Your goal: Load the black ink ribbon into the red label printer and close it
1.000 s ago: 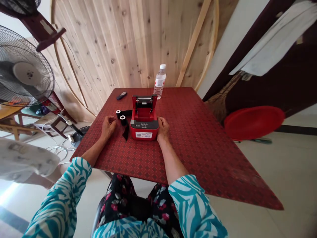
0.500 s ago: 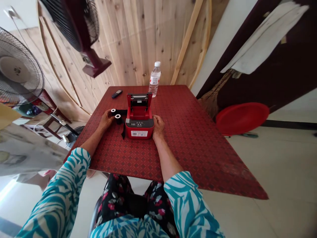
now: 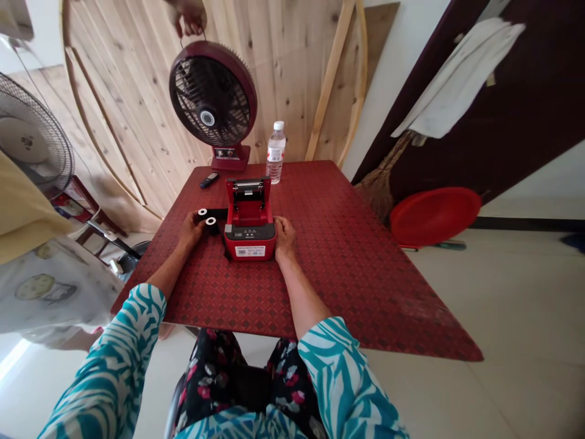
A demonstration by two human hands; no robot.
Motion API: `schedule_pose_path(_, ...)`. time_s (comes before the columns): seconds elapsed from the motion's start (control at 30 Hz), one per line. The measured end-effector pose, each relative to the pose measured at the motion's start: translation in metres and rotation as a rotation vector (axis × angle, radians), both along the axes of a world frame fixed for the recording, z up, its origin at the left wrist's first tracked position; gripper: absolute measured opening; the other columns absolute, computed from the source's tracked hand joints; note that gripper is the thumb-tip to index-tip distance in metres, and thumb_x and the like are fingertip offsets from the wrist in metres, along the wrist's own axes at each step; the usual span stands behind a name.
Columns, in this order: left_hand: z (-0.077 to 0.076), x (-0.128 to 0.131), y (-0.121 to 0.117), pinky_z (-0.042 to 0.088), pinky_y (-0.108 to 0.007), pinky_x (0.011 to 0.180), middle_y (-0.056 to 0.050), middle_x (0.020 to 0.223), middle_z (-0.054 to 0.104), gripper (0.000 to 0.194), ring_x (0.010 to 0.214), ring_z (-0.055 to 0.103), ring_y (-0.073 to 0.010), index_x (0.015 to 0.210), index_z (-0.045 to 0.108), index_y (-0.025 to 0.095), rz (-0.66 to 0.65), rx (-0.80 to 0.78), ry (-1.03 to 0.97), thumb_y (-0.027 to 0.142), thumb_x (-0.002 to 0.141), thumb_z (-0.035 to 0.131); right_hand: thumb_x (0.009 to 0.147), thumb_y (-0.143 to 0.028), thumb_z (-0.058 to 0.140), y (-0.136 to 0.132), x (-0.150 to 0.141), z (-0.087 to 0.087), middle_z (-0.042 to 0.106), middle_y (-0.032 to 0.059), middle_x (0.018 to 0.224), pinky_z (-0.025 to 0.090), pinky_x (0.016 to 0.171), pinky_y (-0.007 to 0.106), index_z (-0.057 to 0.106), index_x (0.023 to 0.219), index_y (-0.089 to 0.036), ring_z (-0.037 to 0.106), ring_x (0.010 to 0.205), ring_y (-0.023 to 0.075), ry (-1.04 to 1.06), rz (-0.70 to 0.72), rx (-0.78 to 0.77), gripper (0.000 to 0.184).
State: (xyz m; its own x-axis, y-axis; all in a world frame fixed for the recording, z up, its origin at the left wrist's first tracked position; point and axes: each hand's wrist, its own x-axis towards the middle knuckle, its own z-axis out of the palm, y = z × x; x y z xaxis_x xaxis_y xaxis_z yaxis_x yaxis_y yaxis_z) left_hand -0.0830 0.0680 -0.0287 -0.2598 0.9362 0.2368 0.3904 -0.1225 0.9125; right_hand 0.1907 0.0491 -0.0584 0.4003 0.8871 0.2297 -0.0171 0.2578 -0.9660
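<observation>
A red and black label printer (image 3: 250, 249) sits on the table with its lid raised at the back. Two rolls of black ribbon with white cores are to its left: the rear ribbon roll (image 3: 202, 212) and the front ribbon roll (image 3: 211, 222). Black ribbon runs from them to the printer. My left hand (image 3: 192, 230) has its fingers curled round the left side of the rear roll; its fingertips are partly hidden. Along the printer's right side, my right hand (image 3: 286, 239) is closed against the casing, gripping it.
Another person's hand (image 3: 191, 19) holds the handle of a dark red fan (image 3: 214, 97) at the table's back edge. A water bottle (image 3: 275, 153) and a dark phone-like device (image 3: 209, 180) are behind the printer. A red basin (image 3: 434, 216) stands right of the table (image 3: 356, 274).
The dark red fan has come down and right, turned its front this way, and reached the table's back edge. My hands stay at the roll and the printer; the view has shifted slightly.
</observation>
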Motion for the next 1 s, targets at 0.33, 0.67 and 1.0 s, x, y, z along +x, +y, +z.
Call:
schedule_pose_path(0.33, -0.0034, 0.0029, 0.0029, 0.051, -0.047, 0.102, -0.01, 0.111, 0.072, 0.03, 0.107, 0.068, -0.025, 0.098, 0.056, 0.019, 0.012, 0.035, -0.085, 0.02, 0.073, 0.073, 0.079, -0.045, 0.049, -0.0037, 0.0013, 0.0026, 0.075, 0.0046, 0.093, 0.049, 0.088, 0.035, 0.071, 0.089, -0.021, 0.066, 0.092, 0.0206, -0.007, 0.017, -0.027, 0.034)
schedule_pose_path(0.67, -0.0047, 0.0044, 0.001, 0.051, -0.047, 0.1, -0.009, 0.103, 0.073, 0.029, 0.102, 0.07, -0.0252, 0.098, 0.058, 0.019, 0.025, 0.067, -0.093, 0.025, 0.074, 0.074, 0.078, -0.045, 0.05, -0.0051, 0.0006, 0.0043, 0.076, 0.0047, 0.092, 0.049, 0.087, 0.036, 0.071, 0.088, -0.021, 0.067, 0.09, 0.0211, 0.012, 0.008, -0.035, 0.034)
schedule_pose_path(1.0, -0.0069, 0.0013, 0.0029, 0.05, -0.046, 0.102, -0.011, 0.111, 0.072, 0.034, 0.108, 0.068, -0.027, 0.104, 0.062, 0.018, -0.001, 0.063, -0.08, 0.028, 0.074, 0.072, 0.077, -0.045, 0.05, -0.0019, 0.0022, -0.0011, 0.075, 0.0039, 0.091, 0.048, 0.087, 0.035, 0.071, 0.088, -0.021, 0.065, 0.089, 0.0196, 0.012, 0.003, -0.019, 0.034)
